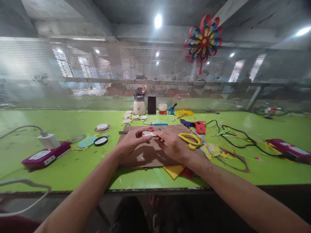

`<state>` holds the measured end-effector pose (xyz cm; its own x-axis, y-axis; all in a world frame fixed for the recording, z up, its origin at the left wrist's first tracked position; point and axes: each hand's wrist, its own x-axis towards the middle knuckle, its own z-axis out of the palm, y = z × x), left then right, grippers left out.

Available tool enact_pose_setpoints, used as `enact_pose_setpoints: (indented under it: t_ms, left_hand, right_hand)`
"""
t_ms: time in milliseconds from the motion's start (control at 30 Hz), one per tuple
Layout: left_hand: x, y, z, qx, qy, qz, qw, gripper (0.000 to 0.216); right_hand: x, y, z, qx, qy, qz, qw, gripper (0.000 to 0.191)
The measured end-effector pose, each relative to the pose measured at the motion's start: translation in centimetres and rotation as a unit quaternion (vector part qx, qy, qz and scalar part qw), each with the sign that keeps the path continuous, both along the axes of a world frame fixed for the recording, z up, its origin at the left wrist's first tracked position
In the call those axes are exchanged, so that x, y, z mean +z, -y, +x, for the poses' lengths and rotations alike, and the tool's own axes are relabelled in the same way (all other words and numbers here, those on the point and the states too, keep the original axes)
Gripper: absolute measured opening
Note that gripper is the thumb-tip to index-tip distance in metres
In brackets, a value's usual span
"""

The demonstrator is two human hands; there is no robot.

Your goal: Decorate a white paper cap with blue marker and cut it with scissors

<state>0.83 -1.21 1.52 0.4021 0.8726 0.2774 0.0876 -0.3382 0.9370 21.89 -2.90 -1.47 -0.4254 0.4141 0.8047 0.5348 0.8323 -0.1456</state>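
My left hand [131, 140] and my right hand [171, 142] meet over a brown cardboard sheet [145, 155] on the green table [73, 165]. Between their fingertips they pinch a small red and white tape roll [147, 133]. The fingers of both hands are closed on it. Yellow-handled scissors [189, 139] lie just right of my right hand. A yellow paper piece [173, 171] sticks out from under the cardboard near the table's front edge.
Left: a magenta power strip [46, 157] with a white plug [48, 141], a black ring [100, 141], a tape roll [102, 127]. Back: a jar [139, 104], a dark phone [152, 105], small pots. Right: black cables [238, 137], another magenta strip [289, 149], paper scraps. A paper pinwheel [203, 40] hangs above.
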Motion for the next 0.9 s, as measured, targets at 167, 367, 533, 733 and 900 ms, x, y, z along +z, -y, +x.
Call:
enact_pose_setpoints:
  t_ms: [167, 367, 533, 733, 900]
  left_hand:
    - [-0.4, -0.4, -0.2, 0.026, -0.047, 0.013, 0.998, 0.039]
    - [0.4, -1.3, -1.7, 0.097, -0.170, 0.017, 0.981, 0.034]
    - [4.7, -2.3, -6.1, 0.203, -0.271, 0.034, 0.940, 0.036]
    - [4.4, -2.8, -10.6, 0.300, -0.403, 0.021, 0.864, 0.037]
    - [2.9, -4.9, -10.9, 0.285, -0.458, 0.037, 0.841, 0.036]
  right_hand:
    - [-0.1, -0.6, 0.5, -0.028, -0.007, -0.070, 0.997, 0.038]
    - [-0.3, -1.7, 1.4, -0.085, 0.007, -0.140, 0.987, 0.020]
    - [-0.6, -1.8, 1.3, -0.104, 0.035, -0.185, 0.977, 0.016]
    - [-0.1, -1.3, 1.1, -0.099, 0.041, -0.203, 0.973, 0.018]
    - [-0.3, -1.0, 1.0, -0.099, 0.052, -0.214, 0.970, 0.017]
